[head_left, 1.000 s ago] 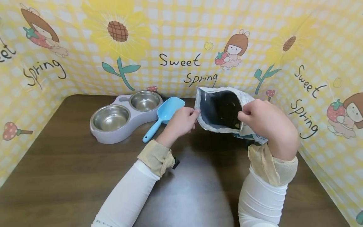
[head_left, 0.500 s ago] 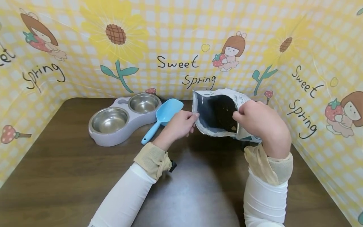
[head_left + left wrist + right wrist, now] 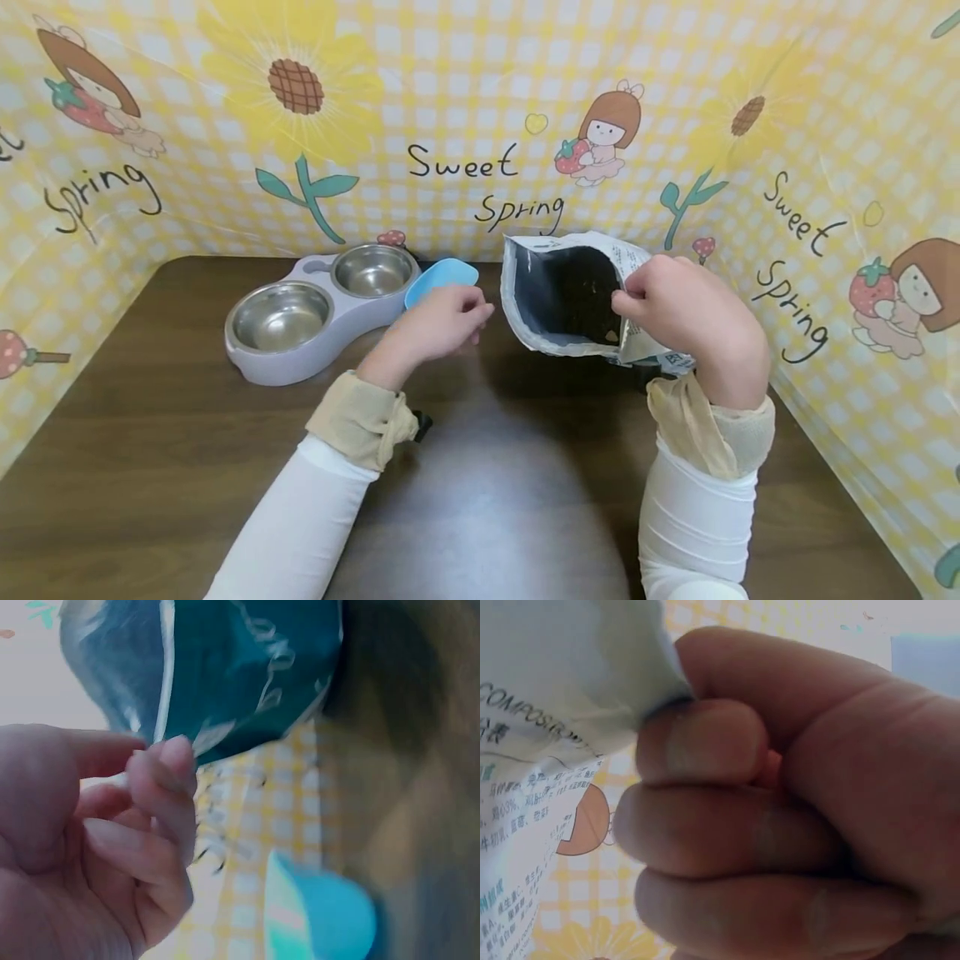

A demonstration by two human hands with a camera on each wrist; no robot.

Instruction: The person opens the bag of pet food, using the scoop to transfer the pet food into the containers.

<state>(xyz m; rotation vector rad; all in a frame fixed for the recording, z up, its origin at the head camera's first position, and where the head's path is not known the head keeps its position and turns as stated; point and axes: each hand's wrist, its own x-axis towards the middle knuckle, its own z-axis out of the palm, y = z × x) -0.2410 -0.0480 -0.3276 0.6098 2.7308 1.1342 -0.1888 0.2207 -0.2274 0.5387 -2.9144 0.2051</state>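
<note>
A white and teal pet food bag (image 3: 534, 287) stands with its mouth wide open, showing a silvery lining and dark brown contents. My right hand (image 3: 690, 317) pinches the right edge of its mouth between thumb and curled index finger, seen closely in the right wrist view beside the printed bag wall (image 3: 547, 742). To the left of the bag, my left hand (image 3: 438, 325) hovers with loosely curled fingers and holds nothing. It covers the handle of a light blue scoop (image 3: 446, 275). The scoop's blade (image 3: 330, 915) shows low in the left wrist view.
Left of the scoop stands a pale lilac double pet bowl (image 3: 352, 321) with two steel bowls. Everything is on a dark wooden table (image 3: 187, 467). A yellow checked cloth (image 3: 450, 83) walls the back and sides.
My left hand has let go of the bag's left edge and moved left, over the scoop's handle. My right hand keeps its grip on the bag. The head view has shifted slightly.
</note>
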